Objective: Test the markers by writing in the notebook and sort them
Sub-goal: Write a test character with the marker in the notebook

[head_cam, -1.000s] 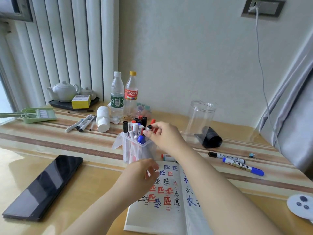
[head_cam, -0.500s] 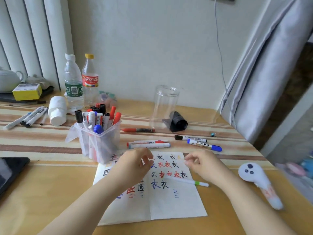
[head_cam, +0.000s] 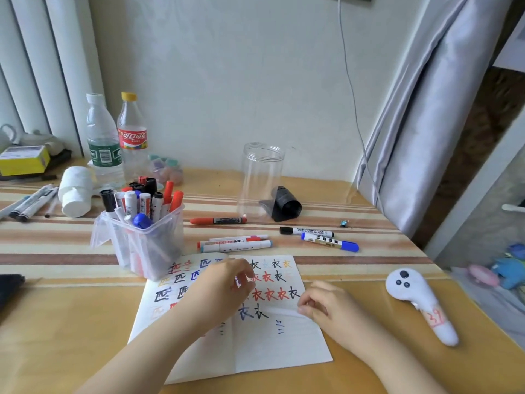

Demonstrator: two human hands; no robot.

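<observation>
Over the open notebook, the left hand pinches something small and blurred, the right hand pinches a blurred white pen, a crowded marker tub just behind.

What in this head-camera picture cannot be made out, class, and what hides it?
- Marker in the right hand: blurred white streak, colour and cap unreadable.
- What the left hand pinches: fingers cover it.
- Characters beneath the left hand on the notebook: covered.
- Markers lying far left: cut off by the edge.
- Lower markers in the plastic bin: cloudy wall blurs them.
</observation>
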